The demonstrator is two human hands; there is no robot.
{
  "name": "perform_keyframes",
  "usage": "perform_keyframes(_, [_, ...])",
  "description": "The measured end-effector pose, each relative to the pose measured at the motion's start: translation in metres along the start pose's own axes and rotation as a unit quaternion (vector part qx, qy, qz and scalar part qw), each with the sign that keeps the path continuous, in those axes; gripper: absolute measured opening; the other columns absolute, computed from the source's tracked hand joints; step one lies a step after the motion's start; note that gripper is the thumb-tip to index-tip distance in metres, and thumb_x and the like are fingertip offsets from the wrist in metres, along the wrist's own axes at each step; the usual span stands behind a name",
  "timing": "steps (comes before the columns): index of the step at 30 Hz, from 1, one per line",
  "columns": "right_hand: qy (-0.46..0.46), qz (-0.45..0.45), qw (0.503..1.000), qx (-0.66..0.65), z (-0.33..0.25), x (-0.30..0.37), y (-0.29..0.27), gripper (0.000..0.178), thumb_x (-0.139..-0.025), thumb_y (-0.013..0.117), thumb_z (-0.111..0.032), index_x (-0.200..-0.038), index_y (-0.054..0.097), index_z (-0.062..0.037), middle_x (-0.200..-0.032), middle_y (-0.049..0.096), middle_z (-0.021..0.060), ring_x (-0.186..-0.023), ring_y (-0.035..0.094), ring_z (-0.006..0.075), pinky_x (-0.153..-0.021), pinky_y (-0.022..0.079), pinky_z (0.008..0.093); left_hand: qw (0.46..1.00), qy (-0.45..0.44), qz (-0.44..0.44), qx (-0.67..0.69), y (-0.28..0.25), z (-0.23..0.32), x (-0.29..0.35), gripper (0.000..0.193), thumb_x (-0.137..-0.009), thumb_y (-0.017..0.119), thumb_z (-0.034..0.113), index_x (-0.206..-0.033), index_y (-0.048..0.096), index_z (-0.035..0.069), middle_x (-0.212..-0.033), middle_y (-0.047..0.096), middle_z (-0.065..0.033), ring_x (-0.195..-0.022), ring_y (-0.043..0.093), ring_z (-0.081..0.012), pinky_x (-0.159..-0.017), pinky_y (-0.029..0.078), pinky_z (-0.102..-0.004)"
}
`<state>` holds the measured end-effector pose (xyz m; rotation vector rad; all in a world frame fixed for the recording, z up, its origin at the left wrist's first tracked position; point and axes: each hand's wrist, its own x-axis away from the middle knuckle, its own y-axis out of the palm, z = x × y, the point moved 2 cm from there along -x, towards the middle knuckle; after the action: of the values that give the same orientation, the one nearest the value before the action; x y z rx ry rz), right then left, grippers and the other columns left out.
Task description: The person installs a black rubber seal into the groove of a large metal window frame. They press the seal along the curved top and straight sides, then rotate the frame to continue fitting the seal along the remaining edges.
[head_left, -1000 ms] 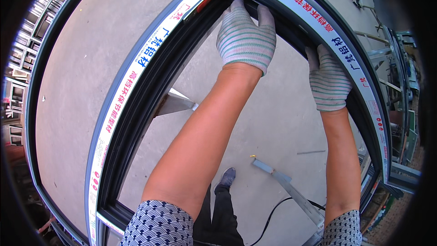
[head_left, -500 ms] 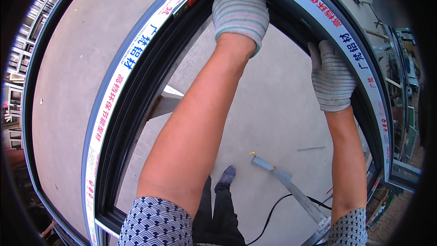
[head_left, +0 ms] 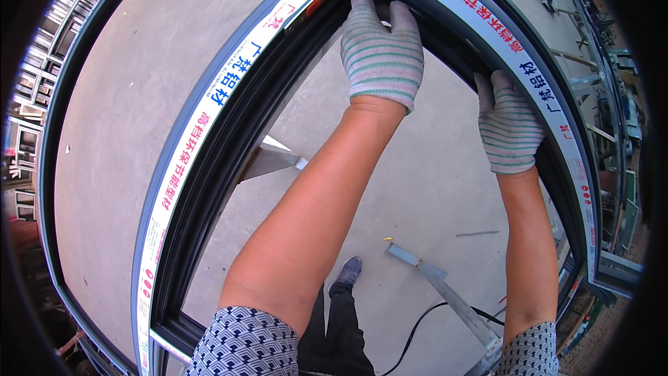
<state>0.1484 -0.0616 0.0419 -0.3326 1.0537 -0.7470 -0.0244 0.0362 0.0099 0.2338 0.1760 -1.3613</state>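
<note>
Before me stands a dark aluminium window frame (head_left: 186, 167), its bars faced with white printed protective film. My left hand (head_left: 383, 63), in a striped knit glove, reaches to the far corner. Its forefinger stretches up against the dark inner channel there, the thumb apart from it; the other fingertips are hidden. Beside that corner a small red piece (head_left: 317, 4) sits on the left bar. Along the right bar, my right hand (head_left: 513, 125), gloved alike, is wrapped round the inner edge, with thumb and forefinger up and the remaining fingers partly hidden by the bar.
Through the frame show the grey floor (head_left: 410, 167), a metal support leg (head_left: 456, 303), a black cable (head_left: 410, 334) and my shoe (head_left: 346, 273). Another dark curved frame (head_left: 49, 188) lies to the left. Stacked metal profiles (head_left: 42, 76) stand at the far left; more metal pieces lie at right.
My left hand has drawn back slightly toward me and right, its forefinger and thumb now stretched apart. The frame appears shifted slightly right in view. My right hand stays in nearly the same place.
</note>
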Motion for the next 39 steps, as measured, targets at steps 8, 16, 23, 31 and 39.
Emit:
perform_keyframes(8, [-0.013, 0.014, 1.000, -0.017, -0.002, -0.001, -0.004, 0.017, -0.083, 0.085, -0.016, -0.091, 0.074, -0.0058, -0.077, 0.071, 0.0066, -0.068, 0.070, 0.0210, -0.069, 0.058, 0.0306, 0.999, 0.009, -0.030, 0.014, 0.006, -0.011, -0.003, 0.057, -0.100, 0.064, 0.023, -0.147, 0.048, -0.005, -0.120, 0.066, -0.0210, -0.110, 0.063, -0.0275, -0.104, 0.049, -0.0366])
perform_keyframes(16, [-0.007, -0.004, 1.000, 0.002, -0.001, 0.002, -0.001, 0.024, -0.080, 0.088, -0.018, -0.093, 0.073, -0.0051, -0.082, 0.072, 0.0057, -0.072, 0.069, 0.0197, -0.070, 0.055, 0.0286, 0.996, 0.026, -0.032, 0.074, 0.004, -0.016, 0.004, 0.063, -0.099, 0.064, 0.022, -0.151, 0.039, -0.004, -0.126, 0.061, -0.0204, -0.119, 0.060, -0.0287, -0.106, 0.048, -0.0371])
perform_keyframes(23, [-0.009, 0.020, 1.000, -0.016, 0.004, 0.004, 0.001, 0.027, -0.076, 0.091, -0.019, -0.094, 0.074, -0.0068, -0.082, 0.073, 0.0068, -0.071, 0.070, 0.0228, -0.068, 0.055, 0.0302, 0.994, -0.086, -0.050, 0.046, 0.010, 0.014, 0.006, 0.041, -0.097, 0.067, 0.023, -0.124, 0.054, -0.006, -0.100, 0.068, -0.0196, -0.093, 0.067, -0.0320, -0.093, 0.054, -0.0412])
perform_keyframes(31, [-0.007, 0.013, 1.000, 0.004, 0.003, 0.006, 0.002, 0.027, -0.076, 0.091, -0.019, -0.095, 0.074, -0.0086, -0.080, 0.072, 0.0074, -0.072, 0.071, 0.0245, -0.069, 0.055, 0.0322, 0.977, -0.129, -0.165, -0.044, 0.023, 0.021, 0.010, 0.041, -0.101, 0.059, 0.033, -0.108, 0.069, -0.006, -0.100, 0.072, -0.0262, -0.095, 0.070, -0.0374, -0.091, 0.054, -0.0443])
perform_keyframes(39, [-0.004, 0.004, 1.000, -0.027, 0.008, 0.003, 0.005, 0.022, -0.082, 0.087, -0.019, -0.097, 0.076, -0.0085, -0.085, 0.075, 0.0099, -0.072, 0.073, 0.0266, -0.068, 0.057, 0.0319, 0.969, -0.147, -0.189, 0.064, 0.043, 0.006, 0.011, 0.036, -0.105, 0.053, 0.026, -0.101, 0.070, -0.005, -0.081, 0.073, -0.0163, -0.071, 0.068, -0.0232, -0.073, 0.055, -0.0361])
